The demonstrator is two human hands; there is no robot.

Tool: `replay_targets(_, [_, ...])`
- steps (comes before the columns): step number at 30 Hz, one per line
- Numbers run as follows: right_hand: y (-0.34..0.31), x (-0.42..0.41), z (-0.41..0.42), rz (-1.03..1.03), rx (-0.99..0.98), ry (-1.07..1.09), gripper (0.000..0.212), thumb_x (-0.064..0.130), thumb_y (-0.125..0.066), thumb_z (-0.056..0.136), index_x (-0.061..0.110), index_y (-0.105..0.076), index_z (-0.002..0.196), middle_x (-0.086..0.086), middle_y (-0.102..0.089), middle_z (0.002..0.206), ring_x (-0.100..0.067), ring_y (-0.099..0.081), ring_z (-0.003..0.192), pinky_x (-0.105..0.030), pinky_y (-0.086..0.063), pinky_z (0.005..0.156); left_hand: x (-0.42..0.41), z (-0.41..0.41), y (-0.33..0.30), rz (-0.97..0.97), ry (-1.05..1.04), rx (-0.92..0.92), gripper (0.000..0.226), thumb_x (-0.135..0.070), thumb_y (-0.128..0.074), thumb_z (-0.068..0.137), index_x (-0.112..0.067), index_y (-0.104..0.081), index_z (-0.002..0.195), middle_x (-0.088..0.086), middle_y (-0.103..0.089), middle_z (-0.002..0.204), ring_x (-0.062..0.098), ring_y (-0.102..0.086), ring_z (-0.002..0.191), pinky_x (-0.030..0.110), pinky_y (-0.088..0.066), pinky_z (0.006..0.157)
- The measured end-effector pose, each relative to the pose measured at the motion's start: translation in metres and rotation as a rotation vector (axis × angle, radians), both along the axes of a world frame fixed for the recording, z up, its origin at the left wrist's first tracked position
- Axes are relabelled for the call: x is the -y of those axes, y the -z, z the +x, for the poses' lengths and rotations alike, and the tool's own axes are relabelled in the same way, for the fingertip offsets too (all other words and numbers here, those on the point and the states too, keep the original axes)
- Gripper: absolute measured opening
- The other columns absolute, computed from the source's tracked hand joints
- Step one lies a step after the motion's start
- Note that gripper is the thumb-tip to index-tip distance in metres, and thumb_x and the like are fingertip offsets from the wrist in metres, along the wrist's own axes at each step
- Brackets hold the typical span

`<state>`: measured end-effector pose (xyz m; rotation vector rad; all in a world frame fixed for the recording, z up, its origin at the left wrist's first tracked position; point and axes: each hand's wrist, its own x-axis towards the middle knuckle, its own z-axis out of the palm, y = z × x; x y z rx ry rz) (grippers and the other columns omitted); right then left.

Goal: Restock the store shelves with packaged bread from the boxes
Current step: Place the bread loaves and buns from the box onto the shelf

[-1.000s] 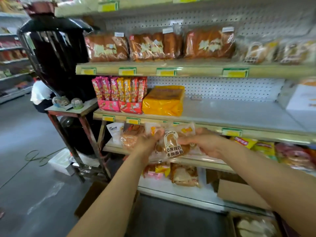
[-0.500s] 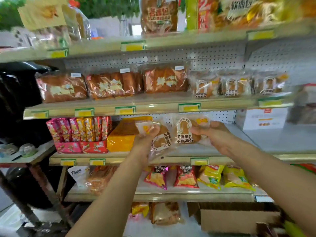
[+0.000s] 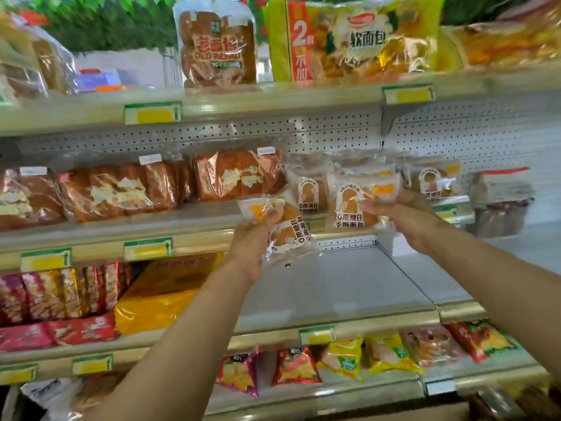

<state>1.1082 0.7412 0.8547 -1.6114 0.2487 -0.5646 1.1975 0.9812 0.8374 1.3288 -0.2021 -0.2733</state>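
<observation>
**Two bread packs raised to the middle shelf**

Far left of the fingers, big brown loaves point(image 3: 118, 189) in clear wrap lie along the middle shelf point(image 3: 188, 235); their labels are too blurred to read. Below them stand red and gold snack packs point(image 3: 57, 294) and a yellow block pack point(image 3: 158, 302).

The left hand point(image 3: 253, 238) has its fingers point(image 3: 274, 214) curled round a clear-wrapped bun, the left pack point(image 3: 287, 229), thumb over its top corner. This pack is turned sideways, so its black print runs down the wrapper and cannot be read fully. It is held in front of the shelf edge.

Above the fingers, on the top shelf point(image 3: 273, 97), stands a bag marked "OLD BREAD" point(image 3: 217, 47), and to its right a yellow bag reading "软面包" point(image 3: 364, 41) with a large "2".

The right hand point(image 3: 403, 217) pinches the right pack point(image 3: 356, 202) upright at its right edge, fingers clamped on the wrapper. Its label reads "0蔗糖日" and "手撕面包". Just behind these fingers, like packs point(image 3: 431, 180) stand on the same shelf.

Below both hands, crisp bags point(image 3: 343, 360) line a lower shelf.
</observation>
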Motion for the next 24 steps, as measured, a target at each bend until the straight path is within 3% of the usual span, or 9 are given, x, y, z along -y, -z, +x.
replay_targets(5, [-0.015,0.027,0.028,-0.048,-0.007,0.038,0.109,0.044,-0.093,0.051,0.005,-0.044,0.14,-0.004,-0.051,0.141,-0.021,-0.045,0.132,-0.04,-0.037,0.107,0.018,0.012,-0.004,-0.057,-0.045,-0.003,0.055,-0.035,-0.081,0.077,-0.016,-0.06,0.124,0.005,-0.077,0.097,0.025,-0.074,0.094,0.051,-0.053,0.096])
replay_targets(8, [-0.023,0.058,0.039,-0.139,-0.049,0.066,0.11,0.056,-0.094,0.04,0.009,-0.052,0.13,-0.012,-0.053,0.141,-0.024,-0.047,0.132,-0.043,-0.036,0.11,0.031,0.014,-0.009,-0.08,-0.037,0.003,0.055,-0.033,-0.08,0.078,-0.015,-0.059,0.126,0.006,-0.077,0.102,0.026,-0.074,0.095,0.051,-0.053,0.096])
replay_targets(10, [-0.03,0.076,0.041,-0.192,-0.067,0.06,0.081,0.054,-0.093,0.046,0.011,-0.06,0.106,-0.002,-0.065,0.121,-0.016,-0.052,0.121,-0.023,-0.037,0.097,0.042,0.014,-0.014,-0.09,-0.02,0.0,0.049,-0.031,-0.078,0.081,-0.016,-0.061,0.124,0.007,-0.076,0.103,0.026,-0.074,0.093,0.051,-0.056,0.092])
replay_targets(12, [-0.033,0.088,0.041,-0.216,-0.081,0.041,0.048,0.034,-0.086,0.069,0.008,-0.06,0.1,0.008,-0.056,0.115,-0.007,-0.043,0.112,-0.013,-0.03,0.073,0.054,0.013,-0.018,-0.082,-0.01,0.005,0.034,-0.028,-0.076,0.085,-0.017,-0.065,0.115,0.007,-0.077,0.1,0.025,-0.074,0.092,0.049,-0.057,0.09])
replay_targets(14, [-0.03,0.098,0.047,-0.276,-0.085,0.063,0.06,0.034,-0.086,0.068,0.004,-0.06,0.113,0.003,-0.058,0.123,-0.013,-0.048,0.113,-0.016,-0.034,0.073,0.065,0.01,-0.019,-0.082,-0.003,0.01,0.024,-0.027,-0.075,0.086,-0.019,-0.068,0.108,0.007,-0.077,0.098,0.025,-0.074,0.091,0.048,-0.057,0.09])
replay_targets(15, [-0.028,0.1,0.051,-0.31,-0.074,0.07,0.068,0.036,-0.089,0.063,0.006,-0.061,0.117,0.0,-0.062,0.123,-0.017,-0.055,0.114,-0.022,-0.042,0.083,0.069,0.01,-0.019,-0.082,-0.001,0.01,0.022,-0.026,-0.074,0.086,-0.019,-0.068,0.106,0.006,-0.077,0.096,0.025,-0.074,0.09,0.048,-0.057,0.089])
replay_targets(18, [-0.028,0.1,0.054,-0.41,-0.089,0.106,0.068,0.038,-0.092,0.055,0.015,-0.062,0.112,0.0,-0.069,0.11,-0.021,-0.064,0.107,-0.04,-0.048,0.099,0.078,0.01,-0.02,-0.087,-0.012,0.021,0.027,-0.026,-0.074,0.087,-0.017,-0.069,0.112,0.005,-0.078,0.091,0.021,-0.075,0.082,0.041,-0.06,0.08])
replay_targets(21, [-0.033,0.096,0.052,-0.661,-0.062,0.153,0.093,0.035,-0.091,0.059,0.017,-0.041,0.135,-0.006,-0.054,0.131,-0.024,-0.053,0.121,-0.041,-0.045,0.098,0.083,0.01,-0.021,-0.098,-0.021,0.025,0.022,-0.024,-0.073,0.087,-0.017,-0.068,0.108,0.004,-0.078,0.086,0.017,-0.075,0.072,0.032,-0.06,0.058])
replay_targets(24, [-0.037,0.097,0.049,-1.094,0.005,0.242,0.108,0.038,-0.086,0.068,0.03,-0.019,0.152,-0.005,-0.029,0.151,-0.026,-0.029,0.138,-0.043,-0.031,0.108,0.086,0.007,-0.024,-0.099,-0.035,0.02,0.016,-0.023,-0.072,0.088,-0.018,-0.067,0.102,0.004,-0.077,0.085,0.015,-0.074,0.067,0.026,-0.056,0.048])
